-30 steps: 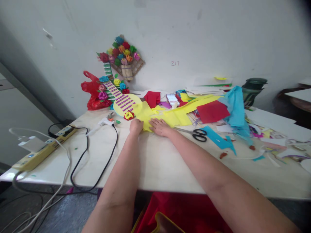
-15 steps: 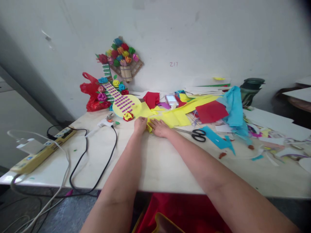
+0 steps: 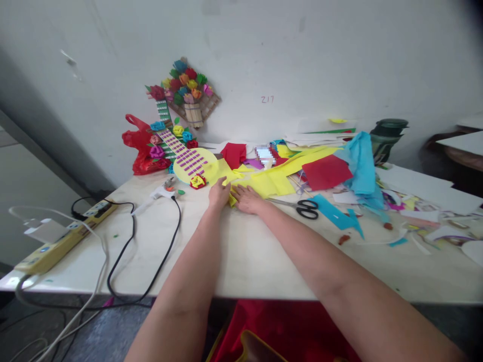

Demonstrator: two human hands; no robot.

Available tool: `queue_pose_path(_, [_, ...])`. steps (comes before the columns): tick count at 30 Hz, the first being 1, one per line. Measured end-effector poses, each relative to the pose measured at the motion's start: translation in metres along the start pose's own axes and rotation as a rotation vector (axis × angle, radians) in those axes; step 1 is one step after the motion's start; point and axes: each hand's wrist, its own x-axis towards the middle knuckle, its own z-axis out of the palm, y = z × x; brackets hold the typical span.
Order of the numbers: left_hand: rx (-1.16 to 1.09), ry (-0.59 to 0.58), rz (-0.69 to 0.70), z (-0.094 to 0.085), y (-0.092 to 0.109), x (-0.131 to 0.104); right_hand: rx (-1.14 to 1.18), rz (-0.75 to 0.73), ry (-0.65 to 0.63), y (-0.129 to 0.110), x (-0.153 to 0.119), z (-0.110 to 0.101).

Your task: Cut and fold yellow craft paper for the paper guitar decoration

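Yellow crepe paper [image 3: 277, 183] lies on the white table, its near edge under my fingers. My right hand [image 3: 247, 199] rests flat on that edge with its fingers spread. Just left of it, my left hand [image 3: 219, 195] touches the paper's left end, thumb and fingers apart. A small folded bit of yellow shows between the two hands. Black-handled scissors [image 3: 306, 208] lie right of my right hand. A yellow guitar-shaped craft [image 3: 194, 163] with purple strips and a red and yellow flower [image 3: 197, 181] stands behind my left hand.
A glue gun [image 3: 163, 192] with a black cord lies at left, near a power strip [image 3: 62, 241]. Red paper [image 3: 326, 172], blue paper [image 3: 332, 212] and scraps cover the right side. A dark bottle [image 3: 388, 138] stands at the back right.
My left hand's fingers have opened and lifted slightly at the paper's left end. My right hand stays flat on the paper. The view has shifted slightly.
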Motion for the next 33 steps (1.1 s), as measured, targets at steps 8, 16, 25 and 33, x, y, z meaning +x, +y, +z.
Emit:
queue_pose_path(8, [-0.022,-0.062,0.016,0.002,-0.001,-0.001,0.041,0.033,-0.007,-0.001,0.001,-0.001])
queue_pose_path(16, [0.043,-0.15,0.002,0.001,-0.001,0.0,0.094,0.043,0.032,-0.002,0.0,0.002])
queue_pose_path(25, [0.049,-0.162,0.032,0.001,-0.001,0.0,0.519,-0.01,0.14,0.012,-0.008,-0.016])
queue_pose_path(33, [0.014,-0.192,0.027,-0.001,-0.001,-0.001,0.288,-0.105,0.141,0.019,0.002,-0.004])
